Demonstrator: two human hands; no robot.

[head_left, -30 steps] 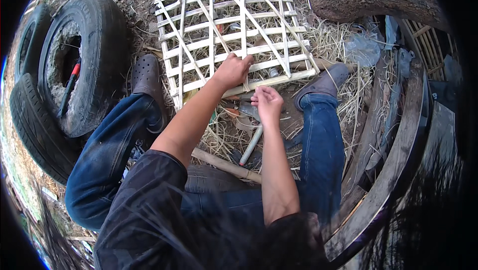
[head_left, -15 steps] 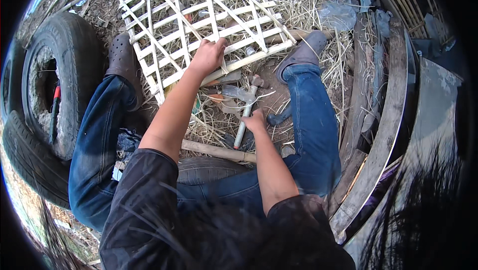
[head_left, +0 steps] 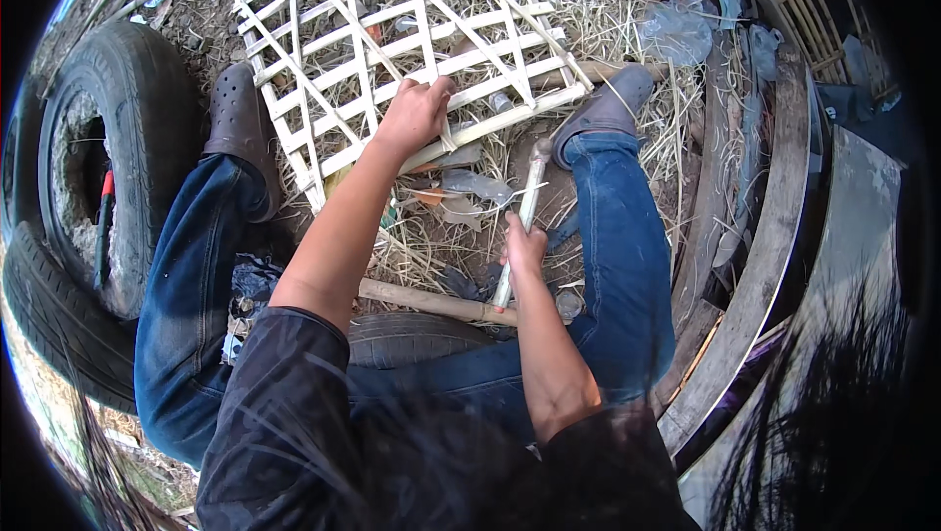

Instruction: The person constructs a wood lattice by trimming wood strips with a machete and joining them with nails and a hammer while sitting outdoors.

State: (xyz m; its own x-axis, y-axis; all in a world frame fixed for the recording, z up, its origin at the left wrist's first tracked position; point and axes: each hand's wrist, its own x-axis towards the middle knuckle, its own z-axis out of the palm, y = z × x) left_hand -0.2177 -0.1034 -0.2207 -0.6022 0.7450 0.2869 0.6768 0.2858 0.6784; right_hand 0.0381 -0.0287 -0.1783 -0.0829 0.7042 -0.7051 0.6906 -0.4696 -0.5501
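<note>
A lattice of pale bamboo strips [head_left: 387, 46], with crossing diagonal slats, lies in front of me, its near edge between my shoes. My left hand [head_left: 420, 112] is closed on a strip at the near middle of that lattice; the fingertips are partly hidden. Lower and to the right, my right hand [head_left: 525, 245] wraps round the pale handle of a hammer [head_left: 530, 195]. The hammer points away from me, with its head [head_left: 541, 149] near my right shoe and apart from the lattice. Its handle end shows below the fist.
Old tyres [head_left: 147, 139] stand at the left, one with a red-and-black tool [head_left: 105, 217] inside. A bamboo pole [head_left: 431, 299] crosses near my legs. Long wooden planks [head_left: 774, 237] run along the right. Straw, plastic scraps [head_left: 676, 31] and dry leaves litter the ground.
My right hand has moved slightly right and lifted the hammer, which now sits in a fuller grip. My left hand stays on the lattice.
</note>
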